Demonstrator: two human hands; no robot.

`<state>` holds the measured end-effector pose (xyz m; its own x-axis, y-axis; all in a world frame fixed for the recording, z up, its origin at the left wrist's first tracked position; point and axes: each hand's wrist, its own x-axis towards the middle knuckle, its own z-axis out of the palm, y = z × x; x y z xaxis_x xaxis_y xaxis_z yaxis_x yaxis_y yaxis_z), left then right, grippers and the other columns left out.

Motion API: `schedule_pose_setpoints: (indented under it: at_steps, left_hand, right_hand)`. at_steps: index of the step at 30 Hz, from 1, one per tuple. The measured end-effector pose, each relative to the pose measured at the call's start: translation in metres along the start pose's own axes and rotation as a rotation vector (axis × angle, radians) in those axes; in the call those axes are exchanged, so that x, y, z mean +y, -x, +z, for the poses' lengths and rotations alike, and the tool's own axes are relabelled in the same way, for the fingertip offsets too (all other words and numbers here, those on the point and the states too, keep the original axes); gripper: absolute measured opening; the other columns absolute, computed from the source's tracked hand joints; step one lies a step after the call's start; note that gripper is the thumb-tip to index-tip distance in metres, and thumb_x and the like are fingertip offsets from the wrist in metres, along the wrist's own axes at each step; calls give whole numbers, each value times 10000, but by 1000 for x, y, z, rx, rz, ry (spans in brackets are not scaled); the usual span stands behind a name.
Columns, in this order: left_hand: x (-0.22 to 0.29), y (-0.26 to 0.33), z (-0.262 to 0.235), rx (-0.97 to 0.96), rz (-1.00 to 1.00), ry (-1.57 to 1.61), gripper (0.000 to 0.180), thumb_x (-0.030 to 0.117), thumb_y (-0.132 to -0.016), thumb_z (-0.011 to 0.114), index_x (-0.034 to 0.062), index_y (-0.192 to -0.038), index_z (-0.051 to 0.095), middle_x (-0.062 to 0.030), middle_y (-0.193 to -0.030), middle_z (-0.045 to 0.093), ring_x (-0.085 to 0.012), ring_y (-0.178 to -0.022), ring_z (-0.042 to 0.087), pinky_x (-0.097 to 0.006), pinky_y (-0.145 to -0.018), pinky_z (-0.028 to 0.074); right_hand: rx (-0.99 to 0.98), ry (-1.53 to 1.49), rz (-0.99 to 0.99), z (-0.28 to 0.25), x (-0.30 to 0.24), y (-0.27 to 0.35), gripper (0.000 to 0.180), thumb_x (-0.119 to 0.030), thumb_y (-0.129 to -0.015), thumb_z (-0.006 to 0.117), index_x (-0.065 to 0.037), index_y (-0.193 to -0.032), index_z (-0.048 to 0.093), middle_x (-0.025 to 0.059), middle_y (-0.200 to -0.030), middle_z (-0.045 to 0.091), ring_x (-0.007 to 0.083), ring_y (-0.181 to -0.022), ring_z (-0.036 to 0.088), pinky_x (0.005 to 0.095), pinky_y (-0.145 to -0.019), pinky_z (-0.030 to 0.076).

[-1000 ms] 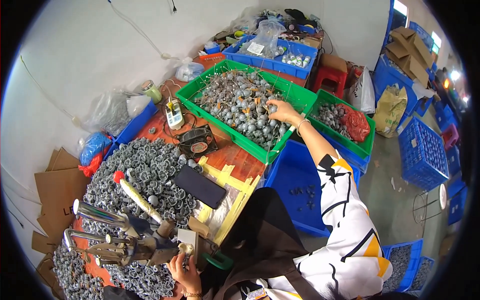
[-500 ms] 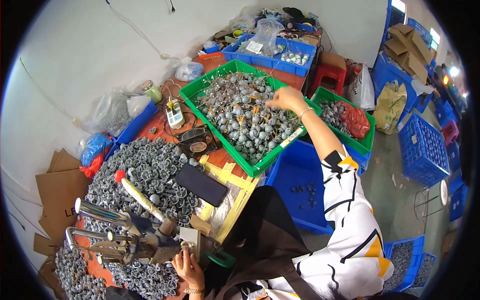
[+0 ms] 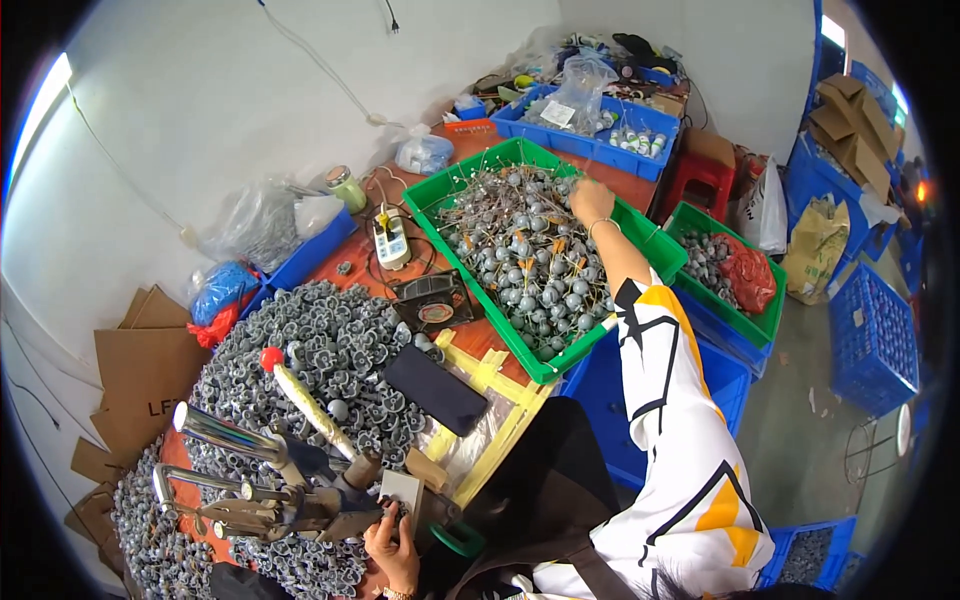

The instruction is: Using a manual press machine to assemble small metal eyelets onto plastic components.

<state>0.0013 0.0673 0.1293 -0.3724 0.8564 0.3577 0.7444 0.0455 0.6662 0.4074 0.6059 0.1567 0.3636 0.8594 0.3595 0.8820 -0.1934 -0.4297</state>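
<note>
Workbench against a white wall, crowded with bins and loose parts; only the head view is available.

Right hand point(image 3: 591, 203) is stretched far forward over the green tray point(image 3: 452, 190), fingers bent down into the heap of grey round parts point(image 3: 530, 270) with thin wire stems. Whether the fingertips actually pinch a part cannot be told; they are buried among the stems. Compared with half a second ago, this hand sits deeper along the tray, toward its far end and the blue bin point(image 3: 610, 152) beyond the fingers.

Left hand point(image 3: 392, 540) is low, close to the body, fingers curled around the base of the bench press tool point(image 3: 300, 500), beside a small pale block point(image 3: 400, 490). Its position is unchanged from the earlier frames.

A black phone point(image 3: 436, 388) lies just ahead of the left fingers, with a pile of grey moulded pieces point(image 3: 330, 350) to their left. A second green tray point(image 3: 735, 310), holding a red bag point(image 3: 748, 275), lies to the right of the right forearm.
</note>
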Motion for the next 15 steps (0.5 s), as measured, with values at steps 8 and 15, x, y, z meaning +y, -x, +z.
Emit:
schedule_pose_setpoints:
  at_steps: [8, 15]
  left_hand:
    - [7, 0, -5, -64, -37, -56, 282, -32, -810, 609, 0, -1085, 665, -130, -1097, 662, -301, -937, 556, -382, -874, 419]
    - [-1, -3, 3, -20, 228, -106, 302, -54, -833, 569, -6, -1124, 632, -145, -1076, 633, -335, -946, 524, -414, -884, 413]
  right_hand:
    - [351, -650, -420, -103, -54, 11, 267, -274, -895, 606, -35, -778, 617, 202, -728, 615, 396, -674, 605, 455, -574, 443]
    - [-12, -284, -618, -99, -26, 76, 357, -388, -892, 617, -52, -776, 648, 165, -730, 652, 344, -690, 632, 440, -622, 477]
